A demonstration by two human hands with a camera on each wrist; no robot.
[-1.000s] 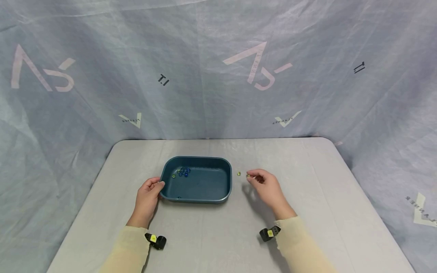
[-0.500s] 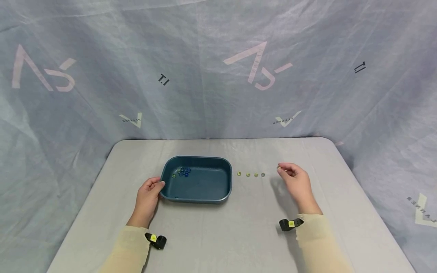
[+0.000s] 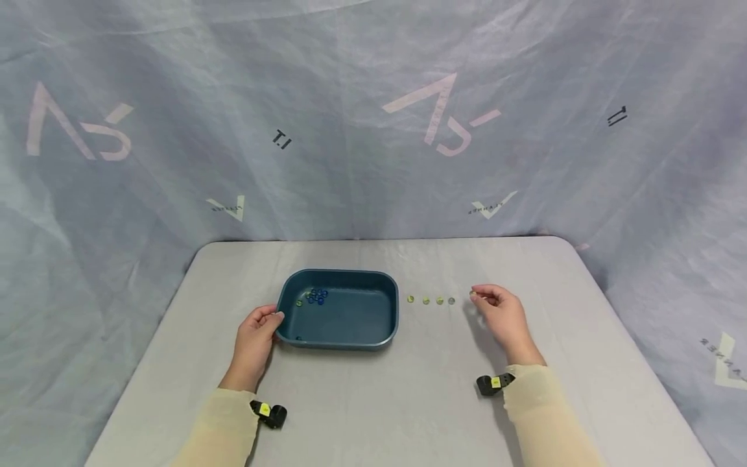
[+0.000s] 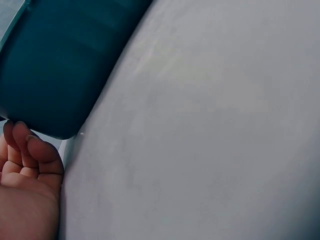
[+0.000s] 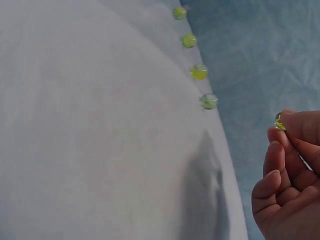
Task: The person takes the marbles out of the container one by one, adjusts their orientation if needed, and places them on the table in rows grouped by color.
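My left hand (image 3: 255,344) grips the left end of a dark teal plastic tray (image 3: 388,340), thumb on the rim. In the left wrist view its curled fingers (image 4: 45,152) meet the outside of the tray wall. Inside the tray a cluster of blue marbles (image 3: 320,300) lies toward the back left, with a few yellow-green ones (image 3: 299,303) beside it. My right hand (image 3: 506,321) pinches a clear yellow-green marble (image 5: 280,121) between thumb and index finger, right of a spaced row of several similar marbles (image 5: 198,72) on the table.
A pale cloth covers the table (image 3: 350,402). Grey-blue printed fabric (image 3: 350,130) hangs behind and at both sides. One dark marble (image 3: 299,338) sits by the tray's front wall. Each sleeve cuff carries a small black camera (image 3: 493,384).
My right hand has moved right from the near end of the row, uncovering more marbles, then slightly back left and lower with the pinched marble. My left hand has stayed on the tray.
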